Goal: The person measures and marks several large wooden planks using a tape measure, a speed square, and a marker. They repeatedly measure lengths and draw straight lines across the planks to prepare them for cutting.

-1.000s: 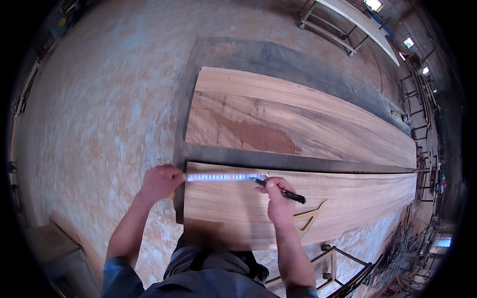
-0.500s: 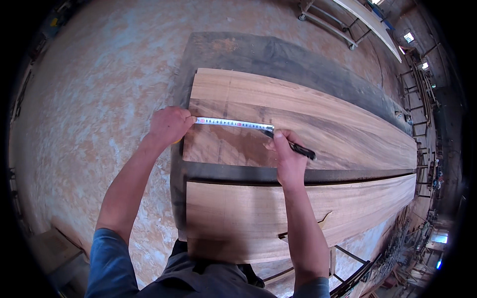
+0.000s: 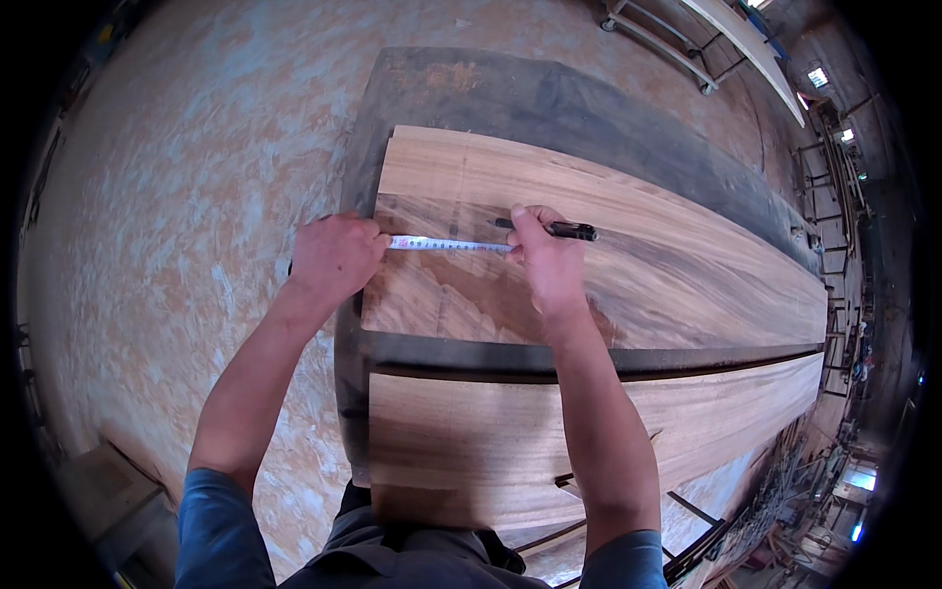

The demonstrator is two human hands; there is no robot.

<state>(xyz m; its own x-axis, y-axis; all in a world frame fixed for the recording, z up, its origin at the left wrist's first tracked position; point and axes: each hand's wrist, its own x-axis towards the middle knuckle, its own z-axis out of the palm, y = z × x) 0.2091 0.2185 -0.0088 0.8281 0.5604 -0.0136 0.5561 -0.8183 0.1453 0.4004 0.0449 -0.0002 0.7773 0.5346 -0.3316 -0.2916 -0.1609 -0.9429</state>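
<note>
My left hand (image 3: 339, 257) is closed at the left end of the far wooden board (image 3: 677, 265), gripping a tape measure whose case is mostly hidden by the hand. Its white blade (image 3: 442, 244) runs to the right across the board's dark-grained band. At the blade's other end my right hand (image 3: 551, 263) is closed around a black pen (image 3: 574, 231), with its fingers touching the tape. The pen lies almost level, its thin end toward the left. A reddish-brown patch (image 3: 510, 294) marks the board below the tape.
A second, paler board (image 3: 471, 417) lies nearer my body, across a dark gap. Both rest on a dark-covered bench (image 3: 549, 93). A wheeled rack (image 3: 667, 49) stands at the far right, and a box-like stand (image 3: 103, 491) at the lower left. Clutter lines the right wall.
My right hand has moved left and slightly away from me with the pen, and the visible tape is shorter. The pen has swung to nearly level. My left hand stays at the board's end.
</note>
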